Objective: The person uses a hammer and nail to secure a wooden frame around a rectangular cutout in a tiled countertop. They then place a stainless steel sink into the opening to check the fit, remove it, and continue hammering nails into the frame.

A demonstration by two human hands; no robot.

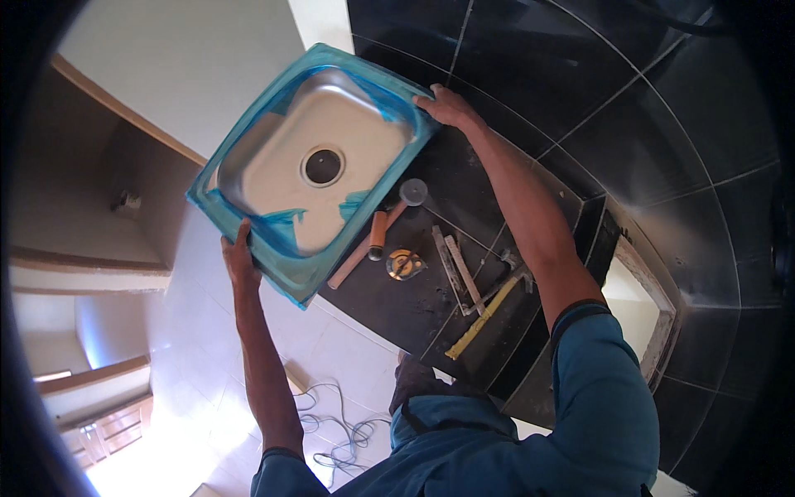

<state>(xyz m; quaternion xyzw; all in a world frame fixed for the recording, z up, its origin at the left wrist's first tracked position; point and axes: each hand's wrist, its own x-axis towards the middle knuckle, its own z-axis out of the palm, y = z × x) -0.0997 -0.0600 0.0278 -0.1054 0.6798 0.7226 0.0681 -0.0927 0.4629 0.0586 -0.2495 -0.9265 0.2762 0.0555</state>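
Observation:
Both my hands hold a stainless steel sink (273,166) with blue-green protective film along its rim. It hangs tilted over the far left part of the dark tiled counter, its round drain hole facing me. My left hand (240,258) grips the near left edge, thumb on top of the rim. At the far right corner, my right hand (447,108) is closed round the rim, its fingers partly hidden. Just below the sink lie a mallet with a round grey head (412,192), an orange-handled tool (378,236) and a yellow-and-black tape measure (404,264).
A hammer with a yellow handle (484,321) and some narrow, dusty bars (454,269) lie on the counter. To the right is a rough-edged cutout (654,306). Black tiles (571,74) line the wall. A loose cable (352,435) lies on the pale floor.

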